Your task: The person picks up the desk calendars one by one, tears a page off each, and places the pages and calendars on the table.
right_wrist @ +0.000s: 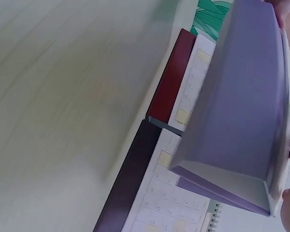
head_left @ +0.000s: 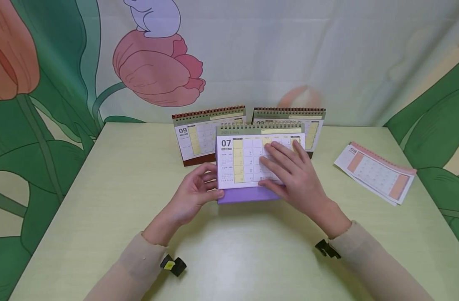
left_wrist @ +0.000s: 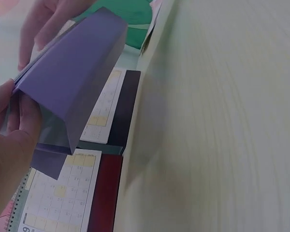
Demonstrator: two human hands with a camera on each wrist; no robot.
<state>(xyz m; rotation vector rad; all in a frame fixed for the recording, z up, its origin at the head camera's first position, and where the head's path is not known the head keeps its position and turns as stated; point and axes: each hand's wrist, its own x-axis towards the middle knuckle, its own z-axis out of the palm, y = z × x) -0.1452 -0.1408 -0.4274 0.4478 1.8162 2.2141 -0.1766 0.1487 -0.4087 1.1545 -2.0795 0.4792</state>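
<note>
A purple-based spiral desk calendar (head_left: pixel 238 163) faces me in the middle of the head view, its page marked 07. My left hand (head_left: pixel 193 192) pinches its lower left edge, thumb in front and fingers behind. Across the right part of the page lie the spread fingers of my right hand (head_left: pixel 297 179), covering many of the dates. Both wrist views show the folded purple stand (left_wrist: pixel 72 63) raised off the table, with its hollow side visible. Behind it stand a red-based calendar (head_left: pixel 193 160) marked 09 and a dark-based calendar (head_left: pixel 317 129), both partly hidden.
Loose pink-and-white calendar sheets (head_left: pixel 376 171), the top one marked 08, lie on the right of the pale table (head_left: pixel 101 200). A curtain (head_left: pixel 252 54) printed with flowers hangs beyond the table's back edge.
</note>
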